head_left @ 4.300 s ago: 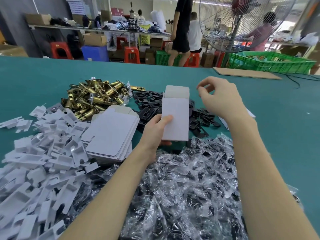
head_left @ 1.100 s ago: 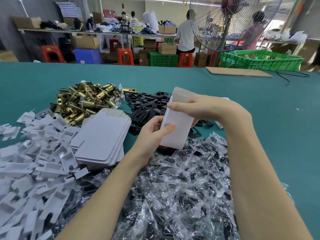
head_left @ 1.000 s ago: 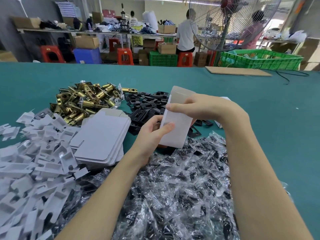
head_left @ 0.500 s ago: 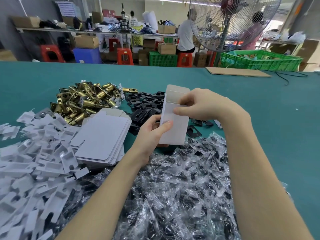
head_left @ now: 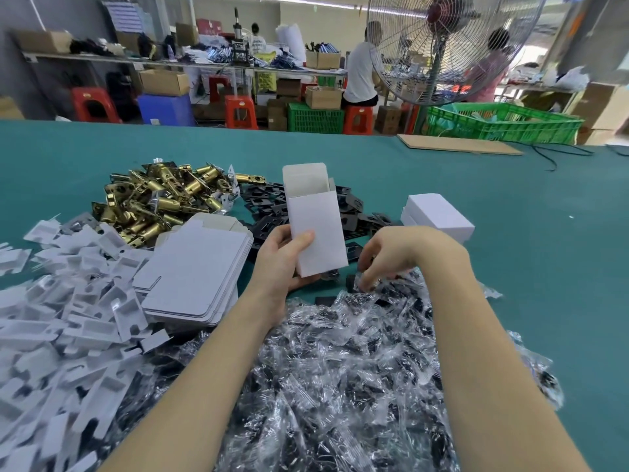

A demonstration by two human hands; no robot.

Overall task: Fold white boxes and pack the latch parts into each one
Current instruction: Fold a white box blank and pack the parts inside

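My left hand (head_left: 280,258) grips an upright white box (head_left: 315,219) by its lower half; the top flap stands open. My right hand (head_left: 391,255) reaches down with curled fingers into the far edge of the heap of small clear plastic bags (head_left: 340,369) holding dark parts, pinching one bag. Brass latch bodies (head_left: 160,195) lie in a pile at the far left. Black plates (head_left: 354,212) are scattered behind the box. A stack of flat white box blanks (head_left: 194,270) sits left of my left hand.
A closed white box (head_left: 437,216) lies on the green table (head_left: 544,267) to the right. White plastic inserts (head_left: 61,318) are heaped at the left. A cardboard sheet (head_left: 459,144) lies at the far edge; a large fan (head_left: 442,46) and green crates (head_left: 503,124) stand beyond.
My right hand left the top of the box and dropped to the bag heap at the right. The box now stands opened out with its flap up in my left hand.
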